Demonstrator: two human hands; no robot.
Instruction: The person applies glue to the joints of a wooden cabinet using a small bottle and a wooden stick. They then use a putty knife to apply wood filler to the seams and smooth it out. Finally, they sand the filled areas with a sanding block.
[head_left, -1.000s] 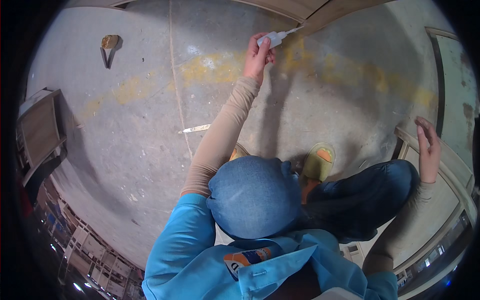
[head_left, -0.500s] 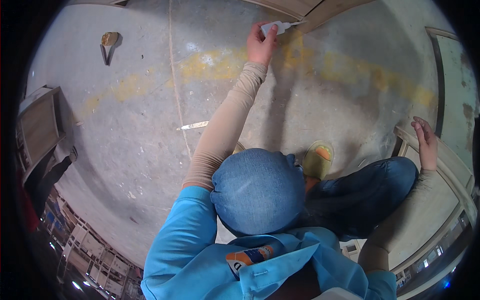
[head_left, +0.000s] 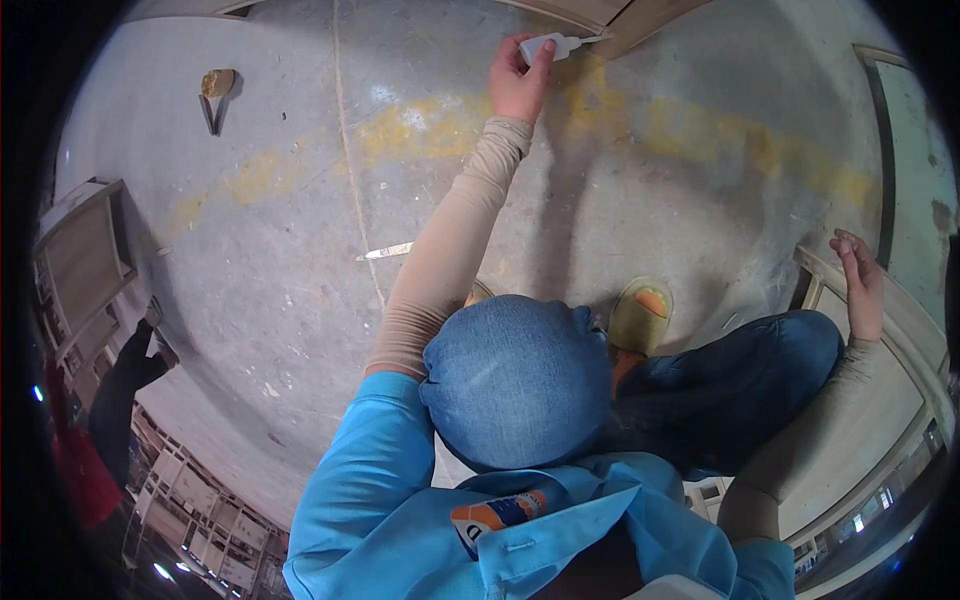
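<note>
My left hand [head_left: 517,90] reaches far forward, its fingers wrapped round a small white squeeze bottle [head_left: 562,46] with a thin nozzle. The bottle lies sideways, its tip pointing right. That tip meets, or comes very close to, the lower corner of a wooden furniture piece [head_left: 650,24], beside a dark seam between two boards. On the right, my right hand [head_left: 861,288] is raised with nothing in it, fingers partly extended and somewhat apart. It is nearest to a pale wooden frame panel [head_left: 905,325]; whether it touches the panel I cannot tell.
On the grey concrete floor [head_left: 290,330] lie a pale flat strip [head_left: 385,251] and, at upper left, a brown roll-like object [head_left: 217,83] with dark prongs. Wooden cabinet frames [head_left: 88,235] stand left. A person in dark trousers [head_left: 118,400] is at the left edge.
At the left edge the other person has come further into view. My left hand and bottle have shifted very slightly; the nozzle stays at the wooden corner. My right hand hardly moves.
</note>
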